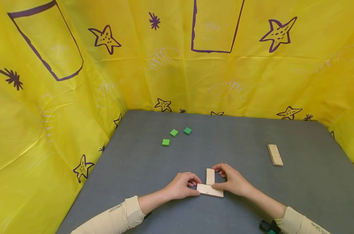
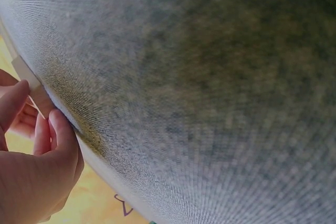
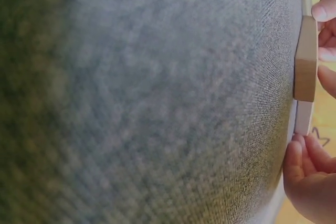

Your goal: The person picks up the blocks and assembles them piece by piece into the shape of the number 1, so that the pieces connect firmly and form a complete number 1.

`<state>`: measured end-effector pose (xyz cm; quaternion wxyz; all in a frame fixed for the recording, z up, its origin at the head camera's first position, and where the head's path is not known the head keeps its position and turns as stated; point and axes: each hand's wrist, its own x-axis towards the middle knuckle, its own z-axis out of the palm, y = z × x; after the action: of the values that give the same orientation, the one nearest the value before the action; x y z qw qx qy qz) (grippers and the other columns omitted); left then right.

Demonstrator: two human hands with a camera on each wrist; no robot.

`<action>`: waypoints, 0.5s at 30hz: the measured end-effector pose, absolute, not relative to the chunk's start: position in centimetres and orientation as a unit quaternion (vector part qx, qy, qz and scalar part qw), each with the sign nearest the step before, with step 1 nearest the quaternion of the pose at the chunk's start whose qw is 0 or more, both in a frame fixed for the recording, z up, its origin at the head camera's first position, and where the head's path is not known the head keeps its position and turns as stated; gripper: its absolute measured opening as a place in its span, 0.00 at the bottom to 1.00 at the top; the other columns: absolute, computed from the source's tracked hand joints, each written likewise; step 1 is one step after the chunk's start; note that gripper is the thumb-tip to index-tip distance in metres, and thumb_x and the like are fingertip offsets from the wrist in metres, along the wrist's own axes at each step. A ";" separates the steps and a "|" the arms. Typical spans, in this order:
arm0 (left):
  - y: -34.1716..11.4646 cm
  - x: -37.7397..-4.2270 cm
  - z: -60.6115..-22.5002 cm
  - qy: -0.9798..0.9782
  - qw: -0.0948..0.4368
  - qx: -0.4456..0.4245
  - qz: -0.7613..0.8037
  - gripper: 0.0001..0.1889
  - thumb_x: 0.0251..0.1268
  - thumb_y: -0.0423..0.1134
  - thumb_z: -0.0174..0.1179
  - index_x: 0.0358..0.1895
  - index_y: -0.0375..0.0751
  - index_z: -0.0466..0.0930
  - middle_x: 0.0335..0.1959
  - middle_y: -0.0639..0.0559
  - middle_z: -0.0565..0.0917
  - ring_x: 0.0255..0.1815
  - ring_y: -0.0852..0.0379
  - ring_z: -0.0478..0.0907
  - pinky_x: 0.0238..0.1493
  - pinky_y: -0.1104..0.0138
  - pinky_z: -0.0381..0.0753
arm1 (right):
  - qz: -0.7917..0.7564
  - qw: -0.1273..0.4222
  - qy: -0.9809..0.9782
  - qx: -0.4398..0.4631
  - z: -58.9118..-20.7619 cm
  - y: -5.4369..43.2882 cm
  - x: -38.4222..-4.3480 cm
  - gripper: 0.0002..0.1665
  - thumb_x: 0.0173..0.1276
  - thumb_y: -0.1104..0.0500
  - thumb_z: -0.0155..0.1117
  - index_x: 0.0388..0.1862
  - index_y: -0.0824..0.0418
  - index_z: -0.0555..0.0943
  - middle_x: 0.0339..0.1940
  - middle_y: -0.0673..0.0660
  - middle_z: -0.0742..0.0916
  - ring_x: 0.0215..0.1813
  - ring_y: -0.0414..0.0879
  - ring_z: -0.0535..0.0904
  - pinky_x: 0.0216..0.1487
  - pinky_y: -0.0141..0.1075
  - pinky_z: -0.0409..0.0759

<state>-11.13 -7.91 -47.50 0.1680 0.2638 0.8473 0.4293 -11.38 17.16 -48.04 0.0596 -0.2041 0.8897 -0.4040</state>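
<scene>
Two pale wooden planks lie end to side on the table. The nearer plank runs left to right, and the farther plank points away from it, its near end against the long side. My left hand pinches the nearer plank's left end between thumb and fingers; the left wrist view shows this hand at the wood. With the fingertips of my right hand at its far end and the thumb by the joint, I grip the farther plank lengthwise. Both planks show edge-on in the right wrist view, the closer plank's end foremost.
Another wooden plank lies apart on the right side of the grey table. Farther back, left of the middle, are two light green squares and a darker green square. Yellow patterned cloth encloses the table's back and sides.
</scene>
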 end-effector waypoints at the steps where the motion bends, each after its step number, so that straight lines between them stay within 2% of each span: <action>1: -7.9 -11.1 -47.5 0.847 0.168 0.264 0.429 0.13 0.50 0.32 0.75 0.40 0.40 0.84 0.34 0.60 0.80 0.36 0.68 0.76 0.42 0.76 0.78 | -0.404 0.060 0.890 -0.204 -48.1 17.2 -11.4 0.35 0.51 0.49 0.80 0.54 0.61 0.76 0.47 0.53 0.81 0.46 0.46 0.75 0.48 0.36 0.77; 15: -7.8 -11.1 -47.5 0.849 0.167 0.265 0.426 0.13 0.51 0.32 0.74 0.41 0.39 0.84 0.34 0.58 0.80 0.36 0.67 0.76 0.43 0.75 0.78 | -0.406 0.061 0.887 -0.213 -48.0 17.3 -11.4 0.34 0.53 0.49 0.78 0.54 0.62 0.77 0.47 0.53 0.81 0.46 0.46 0.76 0.48 0.36 0.78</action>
<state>-11.13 -7.83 -47.46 0.1674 0.2646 0.8489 0.4258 -11.41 17.35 -48.02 0.0608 -0.2129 0.8868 -0.4057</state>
